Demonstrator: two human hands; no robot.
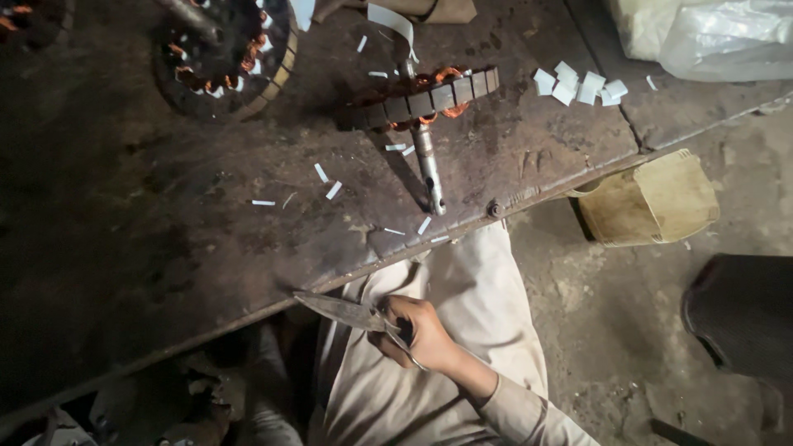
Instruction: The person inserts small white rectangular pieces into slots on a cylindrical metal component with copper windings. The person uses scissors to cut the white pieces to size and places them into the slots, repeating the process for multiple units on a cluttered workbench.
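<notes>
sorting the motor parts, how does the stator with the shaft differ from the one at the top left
The shaft stator is tipped on edge, side on; the top-left stator lies flat, partly cut off by the frame. The first has a metal shaft pointing toward the bench edge; the second's centre is unclear. Both show copper windings.

The scissors (351, 314) sit low in the frame, a little left of centre, just below the counter (165, 248) edge and over a pale cloth-covered lap. They are dull grey metal, worn and dark-stained. The blades lie together and taper to a point that aims toward the left of the frame, almost level, tilted slightly up. The handle end is wrapped by the fingers (405, 318) of the right hand (421, 330), so the loops are mostly hidden.
</notes>
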